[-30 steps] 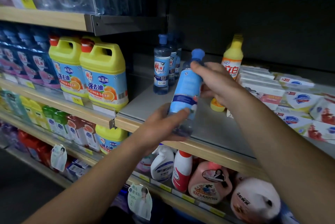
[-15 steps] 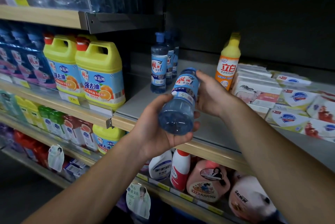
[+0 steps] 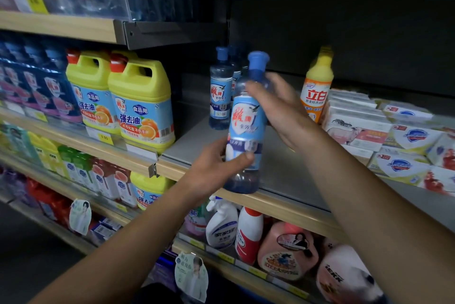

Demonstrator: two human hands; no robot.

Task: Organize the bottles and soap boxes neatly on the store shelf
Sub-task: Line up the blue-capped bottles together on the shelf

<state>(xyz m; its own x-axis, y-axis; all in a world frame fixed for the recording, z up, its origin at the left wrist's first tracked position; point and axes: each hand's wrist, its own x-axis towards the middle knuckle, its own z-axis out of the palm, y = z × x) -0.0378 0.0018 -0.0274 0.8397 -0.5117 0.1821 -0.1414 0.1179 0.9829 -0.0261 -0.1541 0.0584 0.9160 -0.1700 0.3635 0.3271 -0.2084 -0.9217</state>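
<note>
- Both hands share the grip on a blue bottle (image 3: 246,126), held upright, cap up, above the front edge of the shelf (image 3: 283,171).
- Left hand (image 3: 214,168) curls round its lower part, thumb across the label.
- Right hand (image 3: 278,107) holds its upper part, below the cap.
- Matching blue bottles (image 3: 220,92) stand in a row further back.
- An orange bottle (image 3: 316,87) stands beside stacked soap boxes (image 3: 357,126) on the right.

Held bottle (image 3: 246,126): clear glossy plastic, smooth paper-like label, matt blue cap; shelf (image 3: 278,171): smooth grey metal deck, wood-look front edge; yellow jugs (image 3: 140,104): glossy plastic; soap boxes (image 3: 357,129): printed card.
</note>
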